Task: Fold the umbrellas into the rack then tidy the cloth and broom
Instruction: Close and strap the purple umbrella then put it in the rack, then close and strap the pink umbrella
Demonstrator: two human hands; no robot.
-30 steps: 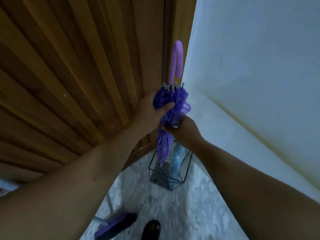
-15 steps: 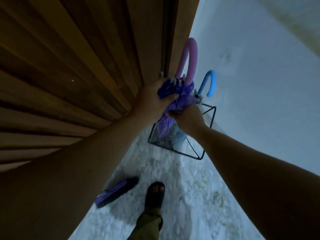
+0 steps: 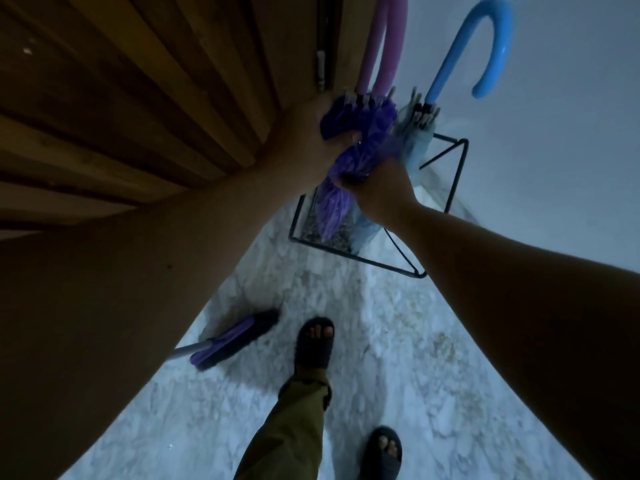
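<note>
Fingers on my left hand [image 3: 313,133] are wrapped tight round the bunched top of the folded purple umbrella with the pink hooked handle [image 3: 356,133], just under the rib tips. Right hand [image 3: 375,188] is clamped lower down on the same purple canopy, fingers curled in so I only really see the back of it. So both hands are closed on the one umbrella, touching each other more or less.

Its lower end sits inside the black wire-frame rack [image 3: 446,188] on the floor, pointing down. Right next to it in the same rack is the folded pale blue umbrella with the bright blue hooked handle [image 3: 420,133], leaning against the purple one near the top.

Broom with the purple and black head [image 3: 235,341] is lying flat on the pale mottled stone floor [image 3: 398,341], well back from the rack, close to my foot in the dark sandal [image 3: 313,341]. Brown slatted wooden door [image 3: 138,98] is on the left. Can't spot the cloth anywhere, lighting's pretty dim.
</note>
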